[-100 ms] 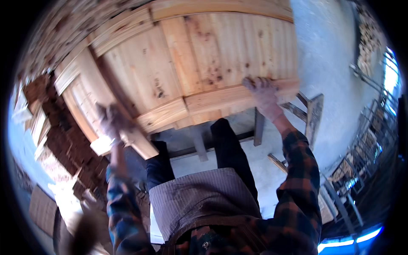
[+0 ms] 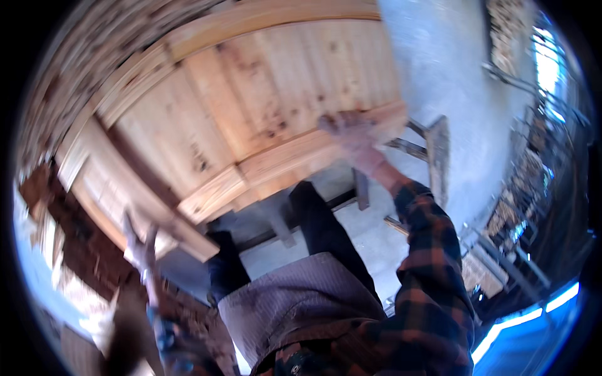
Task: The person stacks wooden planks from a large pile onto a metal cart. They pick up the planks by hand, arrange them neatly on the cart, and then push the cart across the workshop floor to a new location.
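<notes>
A large pale wooden panel (image 2: 282,81), framed like a door with knotty boards, lies before me on a support. My right hand (image 2: 359,136) is over its near rail (image 2: 282,155), fingers bent across the wood near the right end. The thumb and underside of that grip are hidden. At the left, a cross rail (image 2: 144,182) runs down the panel toward me. Off its near left corner, my left hand (image 2: 142,245) has its fingers spread and holds nothing. Both hands are somewhat blurred by motion.
Dark support legs (image 2: 360,188) stand beneath the panel, near my legs. A worn wooden frame (image 2: 437,153) is at the right on the pale floor (image 2: 483,163). Stacked brown wood pieces (image 2: 81,232) line the left. Racks with wood pieces (image 2: 505,216) stand far right.
My left hand has come off the panel's left rail, moving left and toward me, with its fingers spread. The view has shifted, so the panel appears further left. My right hand remains on the near rail.
</notes>
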A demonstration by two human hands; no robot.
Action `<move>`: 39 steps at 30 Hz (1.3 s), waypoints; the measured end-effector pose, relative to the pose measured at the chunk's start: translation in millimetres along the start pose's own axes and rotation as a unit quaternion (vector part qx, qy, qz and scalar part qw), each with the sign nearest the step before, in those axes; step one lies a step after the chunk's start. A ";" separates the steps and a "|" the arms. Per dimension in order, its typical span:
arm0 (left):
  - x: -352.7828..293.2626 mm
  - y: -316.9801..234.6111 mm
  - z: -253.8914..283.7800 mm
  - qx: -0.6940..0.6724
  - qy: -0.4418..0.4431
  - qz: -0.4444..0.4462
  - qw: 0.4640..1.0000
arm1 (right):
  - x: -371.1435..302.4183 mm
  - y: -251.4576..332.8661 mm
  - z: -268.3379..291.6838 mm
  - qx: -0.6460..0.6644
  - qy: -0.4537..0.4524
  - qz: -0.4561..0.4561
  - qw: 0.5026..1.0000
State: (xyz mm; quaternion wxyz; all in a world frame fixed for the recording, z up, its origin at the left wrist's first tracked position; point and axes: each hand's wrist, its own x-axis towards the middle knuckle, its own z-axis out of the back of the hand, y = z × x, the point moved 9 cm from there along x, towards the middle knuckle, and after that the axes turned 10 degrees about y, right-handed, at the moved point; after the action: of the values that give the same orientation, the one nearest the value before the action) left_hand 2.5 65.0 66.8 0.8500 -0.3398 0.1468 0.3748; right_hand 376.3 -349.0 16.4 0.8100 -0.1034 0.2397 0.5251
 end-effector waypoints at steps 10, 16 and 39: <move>15.4 -1.4 -48.1 0.236 0.035 -0.102 0.966 | 55.2 128.6 15.1 0.046 -0.036 0.031 0.998; 8.2 15.2 -11.7 0.357 0.052 -0.028 0.932 | 62.3 169.4 44.8 -0.030 -0.013 0.067 0.997; -29.2 42.5 12.3 -0.072 -0.022 0.176 0.981 | 170.7 256.8 99.1 0.709 0.023 0.022 0.705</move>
State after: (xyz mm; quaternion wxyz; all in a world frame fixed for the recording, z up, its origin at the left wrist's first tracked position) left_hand -48.6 78.5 70.5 0.7469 -0.3605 0.1585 0.5358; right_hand 229.8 -60.9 38.8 0.6270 0.4940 0.5623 0.2159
